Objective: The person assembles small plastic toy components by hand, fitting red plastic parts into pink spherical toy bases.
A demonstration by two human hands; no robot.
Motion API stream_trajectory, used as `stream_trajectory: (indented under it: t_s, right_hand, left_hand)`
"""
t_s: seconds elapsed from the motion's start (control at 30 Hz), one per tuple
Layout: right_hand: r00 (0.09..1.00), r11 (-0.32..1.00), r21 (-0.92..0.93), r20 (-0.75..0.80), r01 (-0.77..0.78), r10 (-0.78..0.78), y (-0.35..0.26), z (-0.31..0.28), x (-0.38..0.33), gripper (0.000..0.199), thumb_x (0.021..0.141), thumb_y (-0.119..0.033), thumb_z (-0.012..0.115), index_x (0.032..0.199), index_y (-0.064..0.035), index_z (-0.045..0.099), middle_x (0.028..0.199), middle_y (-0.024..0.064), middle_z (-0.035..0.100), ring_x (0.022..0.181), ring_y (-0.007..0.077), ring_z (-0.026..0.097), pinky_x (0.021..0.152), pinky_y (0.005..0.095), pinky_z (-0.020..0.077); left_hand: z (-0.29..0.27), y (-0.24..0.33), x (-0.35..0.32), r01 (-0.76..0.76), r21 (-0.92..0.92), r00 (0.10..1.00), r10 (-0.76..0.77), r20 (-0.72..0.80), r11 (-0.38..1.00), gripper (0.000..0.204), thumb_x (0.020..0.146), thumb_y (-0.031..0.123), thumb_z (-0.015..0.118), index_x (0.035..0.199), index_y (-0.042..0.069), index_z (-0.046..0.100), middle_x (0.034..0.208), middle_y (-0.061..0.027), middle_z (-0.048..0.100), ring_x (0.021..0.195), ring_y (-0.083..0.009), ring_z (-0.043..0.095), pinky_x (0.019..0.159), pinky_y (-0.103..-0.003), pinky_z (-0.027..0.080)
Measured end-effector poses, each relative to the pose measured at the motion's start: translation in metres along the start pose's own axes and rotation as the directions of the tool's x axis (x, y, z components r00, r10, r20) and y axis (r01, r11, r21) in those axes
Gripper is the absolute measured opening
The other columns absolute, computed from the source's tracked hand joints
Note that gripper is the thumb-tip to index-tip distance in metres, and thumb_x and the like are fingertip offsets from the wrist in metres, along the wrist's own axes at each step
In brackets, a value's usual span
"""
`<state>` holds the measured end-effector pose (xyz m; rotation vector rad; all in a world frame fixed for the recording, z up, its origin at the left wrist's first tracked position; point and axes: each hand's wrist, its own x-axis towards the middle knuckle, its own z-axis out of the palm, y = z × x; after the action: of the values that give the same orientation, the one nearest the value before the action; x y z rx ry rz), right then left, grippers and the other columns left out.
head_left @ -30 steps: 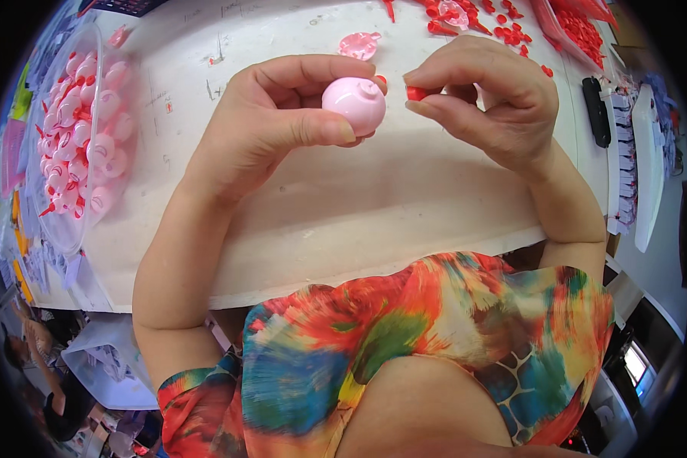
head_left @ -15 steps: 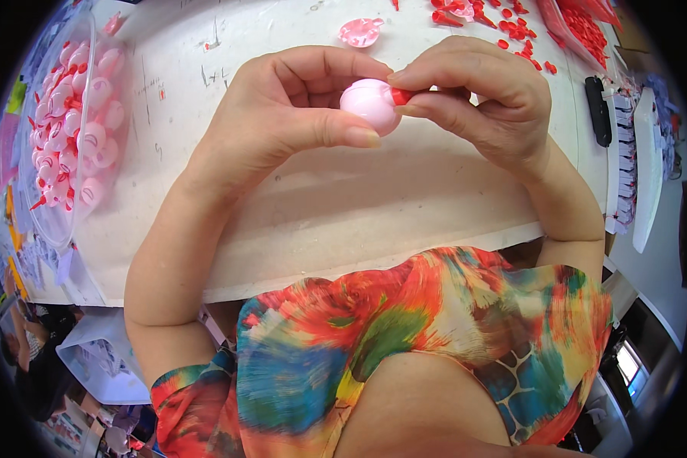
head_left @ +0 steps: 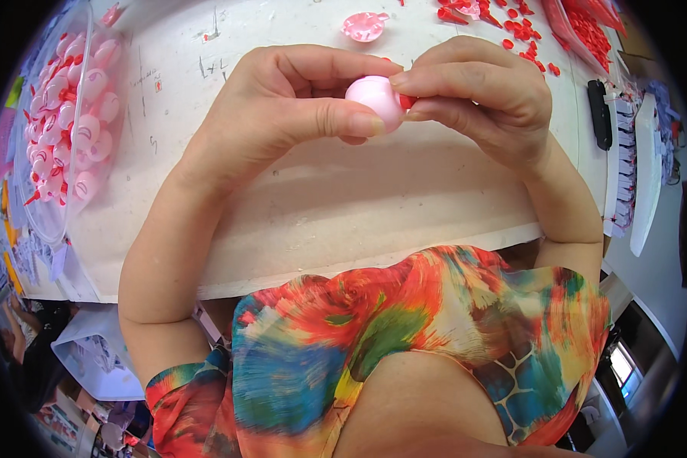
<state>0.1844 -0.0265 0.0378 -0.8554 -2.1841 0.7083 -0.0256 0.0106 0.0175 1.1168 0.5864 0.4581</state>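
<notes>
A smooth pink plastic ball (head_left: 375,99) is held between the thumb and fingers of my left hand (head_left: 282,107). At the ball's right side my right hand (head_left: 485,95) pinches a small red plastic piece (head_left: 408,101) against it. Only a bit of the red piece shows between the fingertips, so how deep it sits cannot be told. Just beyond my hands a pink half shell (head_left: 365,27) lies on the white table (head_left: 320,214).
To the left stands a clear tub (head_left: 46,225) of pink balls (head_left: 69,122) with red tips. Loose red pieces (head_left: 523,30) and a red bag (head_left: 584,38) are at the far right. A black tool handle (head_left: 599,114) lies near a white rack (head_left: 624,164).
The ball has turned a little in my left fingers and shifted slightly right. Less of the red piece shows now between ball and right fingertips.
</notes>
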Motion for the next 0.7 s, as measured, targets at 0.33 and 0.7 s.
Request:
stream_trajectory:
  t_s: [0.33,0.7]
  right_hand:
    - [0.989,0.986,-0.130,-0.092,0.102,-0.115,0.0064,0.0052,-0.0037,0.022,0.068,-0.003,0.067,0.089,0.0012,0.062,0.078,0.0096,0.060,0.069,0.0192,0.058,0.058,0.0256,0.0469]
    - [0.995,0.977,-0.188,-0.017,0.096,-0.101,-0.0008,0.0003,0.0009,0.023,0.067,-0.002,0.066,0.089,0.0005,0.063,0.078,0.0103,0.059,0.069,0.0194,0.058,0.058,0.0251,0.0471]
  left_hand:
    - [0.0027,0.0015,-0.0004,0.021,-0.009,1.000,-0.021,-0.008,1.000,0.042,0.072,0.018,0.067,0.108,-0.002,0.056,0.093,-0.0092,0.061,0.081,-0.0144,0.060,0.066,-0.026,0.052]
    - [0.0023,0.0026,-0.0016,-0.004,0.046,1.000,0.005,-0.008,0.999,0.040,0.072,0.018,0.067,0.106,-0.001,0.057,0.093,-0.0095,0.061,0.081,-0.0145,0.060,0.065,-0.026,0.052]
